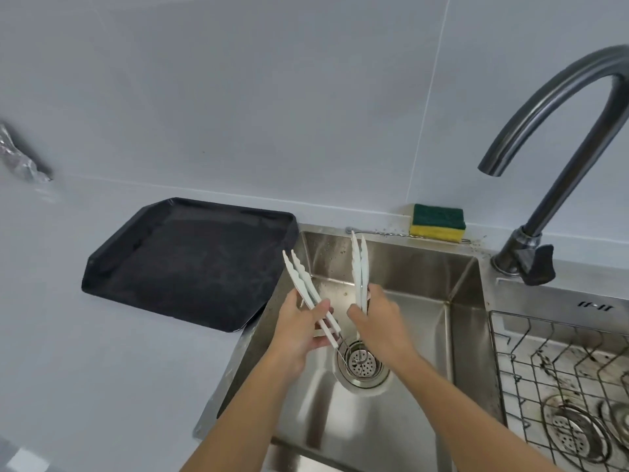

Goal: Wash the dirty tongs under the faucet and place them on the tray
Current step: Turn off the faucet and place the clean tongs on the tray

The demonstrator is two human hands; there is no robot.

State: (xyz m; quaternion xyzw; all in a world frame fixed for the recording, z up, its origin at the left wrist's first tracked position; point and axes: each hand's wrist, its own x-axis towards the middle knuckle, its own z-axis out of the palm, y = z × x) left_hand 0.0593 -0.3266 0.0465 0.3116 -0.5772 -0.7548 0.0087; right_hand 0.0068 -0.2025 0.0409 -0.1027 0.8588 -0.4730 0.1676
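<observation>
Two pairs of white tongs are held over the steel sink (422, 321). My left hand (299, 332) grips one pair of tongs (299, 277) near its hinge end, tips pointing up and left toward the tray. My right hand (377, 321) grips the other pair of tongs (359, 264), which stands nearly upright with its arms squeezed together. The black tray (190, 260) lies on the white counter left of the sink. The dark faucet (558, 107) arches at the right, its spout well right of both hands; no water is visibly running.
A green and yellow sponge (437, 222) sits on the sink's back ledge. The drain strainer (362, 364) lies below my hands. A wire rack (561, 379) fills the right basin. Crumpled foil (17, 155) is at the far left by the wall.
</observation>
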